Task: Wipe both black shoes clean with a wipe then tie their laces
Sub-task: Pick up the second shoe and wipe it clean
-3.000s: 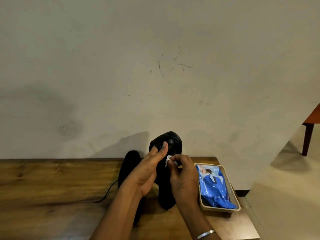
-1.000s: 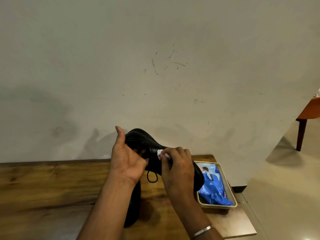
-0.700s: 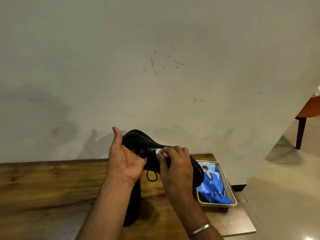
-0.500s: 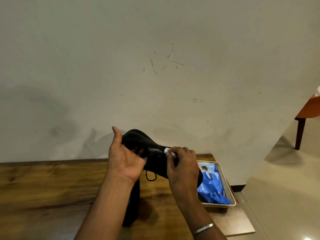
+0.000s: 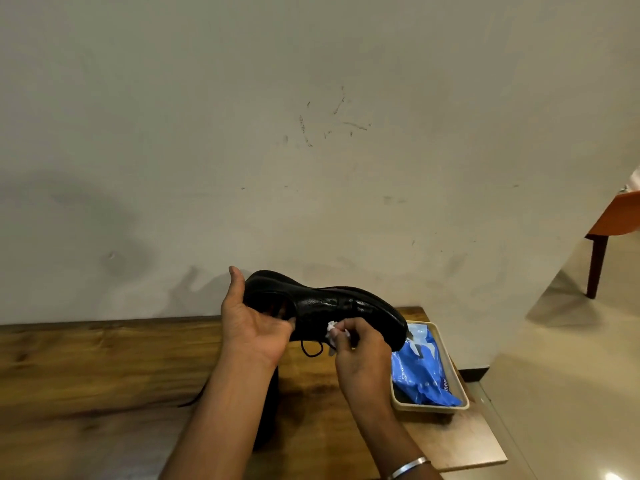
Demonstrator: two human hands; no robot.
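Firmly, from the head view: hold the black shoe [image 5: 332, 303] raised above the table [image 5: 104, 368] as gripped at its heel by the left hand [image 5: 256, 327], fingers curled into the opening; rub short strokes along its side with the wipe [image 5: 331, 330] pinched in the right hand [image 5: 360, 355]; avoid snagging the dangling lace [image 5: 311, 350].

A pale off-white wall [image 5: 311, 81] filled most of the view, marked with thin dark scratches [image 5: 332, 123] near its middle. Soft grey shadows lay across its lower left. A wooden table [image 5: 86, 368] with strong brown grain stood against it. To the right spread a glossy beige floor [image 5: 571, 375] with a bright glint of light in the near corner. At the frame's edge, well apart, stood an orange piece of furniture [image 5: 620, 216] on a dark leg [image 5: 596, 265]. A dark skirting strip [image 5: 474, 373] ran along the wall's foot.
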